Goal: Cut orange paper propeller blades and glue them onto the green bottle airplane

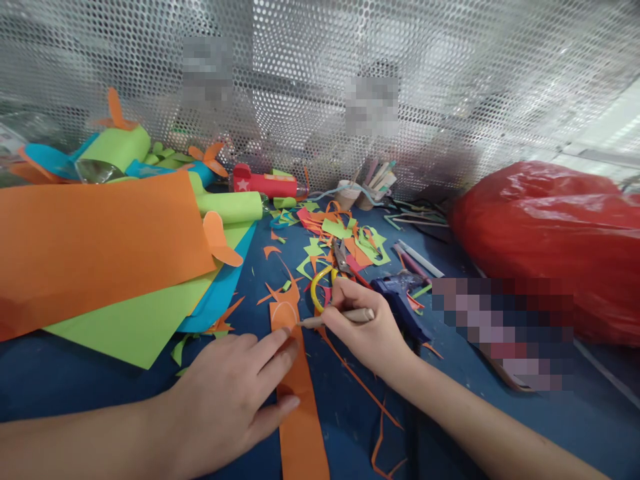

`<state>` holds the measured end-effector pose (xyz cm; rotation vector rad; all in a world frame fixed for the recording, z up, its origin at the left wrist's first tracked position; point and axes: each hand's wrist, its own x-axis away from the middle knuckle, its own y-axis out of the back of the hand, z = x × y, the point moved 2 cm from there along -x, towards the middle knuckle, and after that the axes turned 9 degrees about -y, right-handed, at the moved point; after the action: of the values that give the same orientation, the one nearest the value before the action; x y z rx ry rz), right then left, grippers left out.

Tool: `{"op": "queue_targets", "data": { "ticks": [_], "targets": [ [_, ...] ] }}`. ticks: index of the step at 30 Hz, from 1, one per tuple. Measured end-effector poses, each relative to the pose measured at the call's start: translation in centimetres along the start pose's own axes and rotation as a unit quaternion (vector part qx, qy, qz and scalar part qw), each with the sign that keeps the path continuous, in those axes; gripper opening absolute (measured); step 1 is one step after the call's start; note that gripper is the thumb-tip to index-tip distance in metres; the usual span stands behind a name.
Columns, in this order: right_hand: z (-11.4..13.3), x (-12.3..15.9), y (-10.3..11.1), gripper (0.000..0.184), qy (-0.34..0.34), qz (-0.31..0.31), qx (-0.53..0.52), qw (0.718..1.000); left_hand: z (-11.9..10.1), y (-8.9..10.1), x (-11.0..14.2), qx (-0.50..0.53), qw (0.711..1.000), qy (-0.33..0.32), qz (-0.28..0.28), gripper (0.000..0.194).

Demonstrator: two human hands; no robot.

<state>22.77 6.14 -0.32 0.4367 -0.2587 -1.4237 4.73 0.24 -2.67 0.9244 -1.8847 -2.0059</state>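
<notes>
My left hand (235, 387) lies with outstretched fingers on an orange paper strip (297, 420), pressing it to the blue table. A pale rounded outline shows at the strip's far end. My right hand (367, 330) pinches a beige-grey pen (350, 317), its tip touching the strip's right edge beside that outline. Just beyond the right hand lie yellow-handled scissors (320, 288), partly hidden by the fingers. A dark blue glue gun (403, 303) rests to the right of this hand.
Large orange paper (105, 247) overlaps green paper (135, 333) at left. Coloured paper scraps (337, 230) litter the middle. Behind are a red paper-wrapped bottle (265, 185) and a cup (347, 195). A red plastic bag (550, 247) bulges at right. Perforated metal (300, 87) stands behind.
</notes>
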Motion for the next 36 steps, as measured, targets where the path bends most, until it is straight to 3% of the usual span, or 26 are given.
{"op": "queue_targets", "data": {
  "ticks": [6,8,12,15,36],
  "targets": [
    [-0.1,-0.6,0.5,0.019,-0.043,-0.051,-0.111,0.992,-0.1,0.0,0.3,-0.002,0.998,-0.016,-0.057,0.024],
    [-0.2,-0.6,0.4,0.019,-0.042,-0.041,-0.139,0.989,-0.2,0.1,0.2,-0.017,0.997,-0.028,-0.069,0.026],
    [-0.7,-0.2,-0.8,0.02,-0.04,0.068,-0.114,0.99,-0.6,0.1,0.0,-0.045,0.996,-0.054,-0.046,0.035],
    [-1.0,0.1,-1.3,0.021,-0.031,0.106,-0.092,0.99,-0.8,0.2,-0.1,-0.06,0.995,-0.064,-0.043,0.036],
    [-1.6,0.0,-1.6,0.022,-0.001,0.111,-0.059,0.992,-0.6,0.3,-0.1,-0.047,0.995,-0.07,-0.056,0.035]
  ]
}}
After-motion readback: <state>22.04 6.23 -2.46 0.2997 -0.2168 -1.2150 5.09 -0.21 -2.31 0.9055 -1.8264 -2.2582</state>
